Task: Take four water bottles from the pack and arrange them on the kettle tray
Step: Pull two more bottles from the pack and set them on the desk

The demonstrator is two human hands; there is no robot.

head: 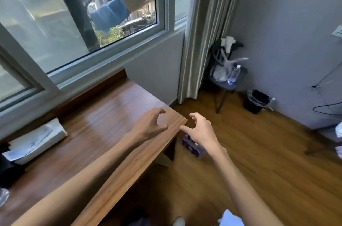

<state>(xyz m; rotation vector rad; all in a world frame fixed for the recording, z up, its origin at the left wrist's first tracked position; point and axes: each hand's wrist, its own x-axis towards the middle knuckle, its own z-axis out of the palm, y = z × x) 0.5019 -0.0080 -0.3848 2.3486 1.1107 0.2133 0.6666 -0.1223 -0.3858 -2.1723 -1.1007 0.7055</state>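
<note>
Head view, at the right end of the wooden desk (103,124). My left hand (149,125) hovered over the desk's far right corner, fingers curled but spread, grasping nothing. My right hand (201,131) hung just past the desk edge, above the floor (249,161), likewise released, thumb and fingers parted as if readying a grip.

The pack of water bottles (192,147) lay on the floor below and slightly nearer than my right hand, beside the desk's end panel. Only a strip of purple-labelled wrap showed, the rest being hidden by the hand and blurred; I could not tell its long axis with confidence, though it probably ran near to far along the desk's end.

The right hand was the nearer to the pack, almost directly above it; the left was offset to the left, with the desk edge between it and the pack. I judged that the coming move called for a straight downward reach.

No kettle tray was visible. A single bottle (234,74) stood on a dark stool (229,85) in the far right corner, well apart.
</note>
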